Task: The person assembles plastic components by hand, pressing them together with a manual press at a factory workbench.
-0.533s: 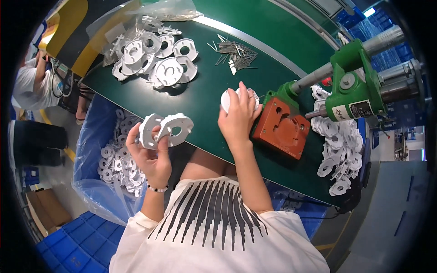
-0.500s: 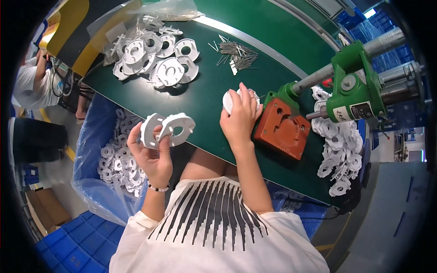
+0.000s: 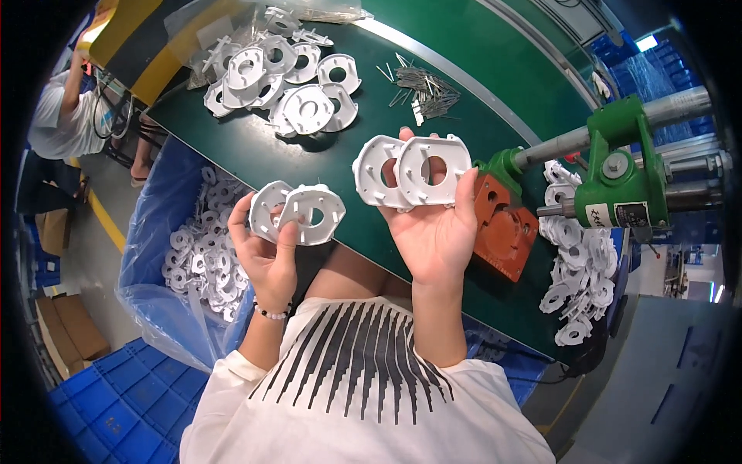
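Note:
My left hand (image 3: 267, 261) grips two white plastic plates (image 3: 328, 210), each with a round hole and small pegs; they overlap, and my thumb presses on the right one. Turned palm up, my right hand (image 3: 435, 243) holds two more white plates (image 3: 416, 187) fanned side by side, with fingertips showing through their holes and behind their far edge. Just right of that hand, an orange-red fixture block (image 3: 501, 228) with a shaped recess sits under a green hand press (image 3: 618, 166).
A heap of white plates (image 3: 308, 110) lies at the table's far left, thin metal pins (image 3: 427, 91) to its right. More white parts (image 3: 576, 255) pile up beyond the fixture. A blue-lined bin (image 3: 143, 271) of parts stands at left. Another person (image 3: 66, 116) sits far left.
My right hand has turned from palm down on the table to palm up and risen, now showing two plates. My left hand keeps its plates, shifted slightly right. The view has tilted a little.

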`<action>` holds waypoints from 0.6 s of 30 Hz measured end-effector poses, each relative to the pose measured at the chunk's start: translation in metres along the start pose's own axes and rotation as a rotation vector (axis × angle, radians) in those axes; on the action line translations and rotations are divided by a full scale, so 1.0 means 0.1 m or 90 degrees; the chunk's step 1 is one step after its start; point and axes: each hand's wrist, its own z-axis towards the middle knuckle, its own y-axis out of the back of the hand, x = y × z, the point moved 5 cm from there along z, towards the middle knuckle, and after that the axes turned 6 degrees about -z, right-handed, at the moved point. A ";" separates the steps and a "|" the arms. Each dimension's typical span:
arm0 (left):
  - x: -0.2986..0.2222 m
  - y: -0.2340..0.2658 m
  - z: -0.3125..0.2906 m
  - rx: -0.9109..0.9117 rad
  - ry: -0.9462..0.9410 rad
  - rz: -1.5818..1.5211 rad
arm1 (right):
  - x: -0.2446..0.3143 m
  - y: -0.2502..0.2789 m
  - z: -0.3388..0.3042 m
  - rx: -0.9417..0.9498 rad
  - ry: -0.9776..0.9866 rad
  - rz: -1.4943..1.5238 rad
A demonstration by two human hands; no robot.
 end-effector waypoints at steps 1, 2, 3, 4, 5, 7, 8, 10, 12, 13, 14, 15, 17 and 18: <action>0.00 -0.01 0.00 0.001 0.003 0.002 | 0.00 -0.02 -0.03 -0.010 0.002 -0.007; 0.00 -0.02 0.00 0.005 0.001 0.007 | 0.01 -0.05 -0.05 -0.008 0.012 -0.017; -0.01 -0.03 0.00 0.009 -0.002 0.012 | 0.01 -0.06 -0.07 -0.011 0.014 -0.015; -0.01 -0.05 0.00 0.011 0.000 0.013 | 0.04 -0.08 -0.09 -0.014 0.041 -0.061; 0.00 -0.05 0.00 0.012 0.002 0.010 | 0.06 -0.09 -0.11 -0.018 0.067 -0.107; 0.00 -0.07 0.00 0.015 0.004 0.008 | 0.06 -0.11 -0.13 -0.013 0.083 -0.124; -0.01 -0.07 -0.01 0.016 0.000 0.006 | 0.07 -0.11 -0.15 -0.007 0.099 -0.142; -0.01 -0.08 -0.01 0.017 -0.002 0.004 | 0.06 -0.12 -0.15 0.053 0.016 -0.006; -0.04 -0.09 -0.02 0.018 -0.014 0.021 | 0.02 -0.15 -0.17 0.082 -0.101 0.185; -0.05 -0.09 -0.03 0.017 -0.013 0.023 | 0.01 -0.14 -0.18 0.081 -0.102 0.186; -0.06 -0.09 -0.04 0.020 -0.010 0.025 | -0.01 -0.15 -0.19 0.096 -0.123 0.213; -0.06 -0.08 -0.04 0.022 -0.008 0.028 | -0.04 -0.16 -0.20 0.112 -0.144 0.240; -0.07 -0.07 -0.06 0.020 -0.008 0.020 | -0.05 -0.22 -0.24 0.111 -0.141 0.228; -0.07 -0.07 -0.07 0.018 -0.007 0.010 | -0.04 -0.23 -0.24 0.094 -0.111 0.172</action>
